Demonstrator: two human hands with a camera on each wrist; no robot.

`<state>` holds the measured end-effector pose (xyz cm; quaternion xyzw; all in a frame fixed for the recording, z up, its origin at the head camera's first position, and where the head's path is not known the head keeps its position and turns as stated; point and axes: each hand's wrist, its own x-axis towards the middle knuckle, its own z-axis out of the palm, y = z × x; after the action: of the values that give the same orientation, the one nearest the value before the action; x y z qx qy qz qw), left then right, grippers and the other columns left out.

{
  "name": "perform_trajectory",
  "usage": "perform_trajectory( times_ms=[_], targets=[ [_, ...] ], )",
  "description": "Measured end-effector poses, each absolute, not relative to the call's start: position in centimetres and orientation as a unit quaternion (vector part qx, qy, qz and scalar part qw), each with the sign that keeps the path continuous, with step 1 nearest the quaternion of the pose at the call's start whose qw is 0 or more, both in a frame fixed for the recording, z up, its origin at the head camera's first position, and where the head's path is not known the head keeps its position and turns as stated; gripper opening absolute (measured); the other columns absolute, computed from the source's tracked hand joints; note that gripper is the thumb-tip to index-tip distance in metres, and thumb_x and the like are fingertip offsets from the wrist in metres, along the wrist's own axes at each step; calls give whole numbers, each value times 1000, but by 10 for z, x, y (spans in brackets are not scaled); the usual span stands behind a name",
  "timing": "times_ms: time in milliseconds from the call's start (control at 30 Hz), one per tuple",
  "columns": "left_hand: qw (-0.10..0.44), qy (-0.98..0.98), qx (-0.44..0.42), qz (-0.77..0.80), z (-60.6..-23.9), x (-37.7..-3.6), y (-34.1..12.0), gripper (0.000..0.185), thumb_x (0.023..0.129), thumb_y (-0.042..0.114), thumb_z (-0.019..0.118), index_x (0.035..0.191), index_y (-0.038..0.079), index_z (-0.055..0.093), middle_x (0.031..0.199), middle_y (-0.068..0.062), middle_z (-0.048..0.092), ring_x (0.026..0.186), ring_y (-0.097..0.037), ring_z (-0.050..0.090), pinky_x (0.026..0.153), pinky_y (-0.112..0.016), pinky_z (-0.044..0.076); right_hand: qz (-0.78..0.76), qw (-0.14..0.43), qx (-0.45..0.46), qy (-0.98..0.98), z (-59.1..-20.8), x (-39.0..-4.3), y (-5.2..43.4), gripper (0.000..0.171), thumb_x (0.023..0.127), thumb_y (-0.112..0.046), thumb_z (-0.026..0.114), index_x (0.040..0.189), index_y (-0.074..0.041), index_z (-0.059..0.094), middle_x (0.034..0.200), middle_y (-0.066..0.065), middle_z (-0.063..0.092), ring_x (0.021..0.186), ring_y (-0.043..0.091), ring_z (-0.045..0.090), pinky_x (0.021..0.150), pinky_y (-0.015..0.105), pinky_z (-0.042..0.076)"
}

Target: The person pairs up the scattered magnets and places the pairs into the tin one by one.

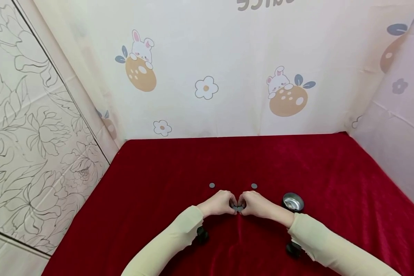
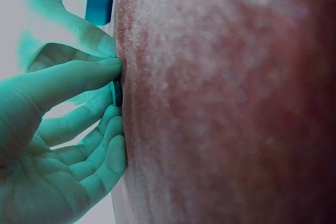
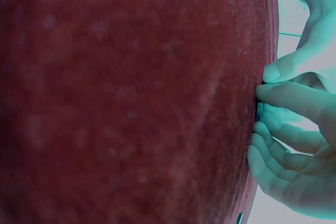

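Both hands meet low over the red cloth in the head view. The left hand point(image 1: 220, 202) pinches a small flat grey disc point(image 1: 235, 208) between thumb and fingertips. Mirroring it, the right hand point(image 1: 257, 204) pinches a second grey disc point(image 1: 240, 209), the two discs edge to edge or nearly so. In the left wrist view a disc point(image 2: 117, 93) stands out dark between thumb and fingers, right at the cloth. From the right wrist, a disc's thin edge point(image 3: 259, 109) shows between the right thumb and fingers, partly hidden by them.
Two more grey discs lie beyond the hands, one on the left point(image 1: 212, 185) and one on the right point(image 1: 254, 186). A small round metal dish point(image 1: 293, 202) sits beside the right forearm. Red cloth point(image 1: 151, 172) covers the table, with a printed curtain point(image 1: 234, 46) behind.
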<state>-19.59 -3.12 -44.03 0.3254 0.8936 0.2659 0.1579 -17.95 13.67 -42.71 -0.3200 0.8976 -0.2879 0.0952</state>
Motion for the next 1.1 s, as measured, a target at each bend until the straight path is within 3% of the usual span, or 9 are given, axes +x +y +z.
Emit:
perform_trajectory(
  times_ms=[233,500,800,1100],
  targets=[
    [144,897,342,238,-436,-193,-31,17,75,16,71,88,7,64,82,3,55,69,-3,50,61,-12,40,-298,79,-323,895,-421,-177,147,9,68,-2,68,77,-4,66,71,-1,61,60,3,51,56,19,43],
    [152,892,360,227,-429,-188,-28,20,79,15,67,96,6,62,89,0,55,76,-7,52,65,-13,41,-304,43,-302,902,-409,-167,166,14,74,-6,67,87,-1,64,80,3,62,68,10,56,59,21,44],
    [161,896,357,210,-429,-186,-25,22,81,16,65,101,8,60,92,0,53,81,-8,52,68,-14,41,-300,-5,-301,905,-402,-153,192,17,77,-8,66,94,-5,63,91,1,60,87,19,58,73,36,47],
    [152,899,369,179,-430,-187,-20,24,80,19,66,101,9,61,91,1,51,80,-7,49,69,-13,40,-333,-70,-280,898,-404,-143,220,19,74,-3,68,92,-8,63,89,1,59,76,13,55,64,27,47]
  ],
)
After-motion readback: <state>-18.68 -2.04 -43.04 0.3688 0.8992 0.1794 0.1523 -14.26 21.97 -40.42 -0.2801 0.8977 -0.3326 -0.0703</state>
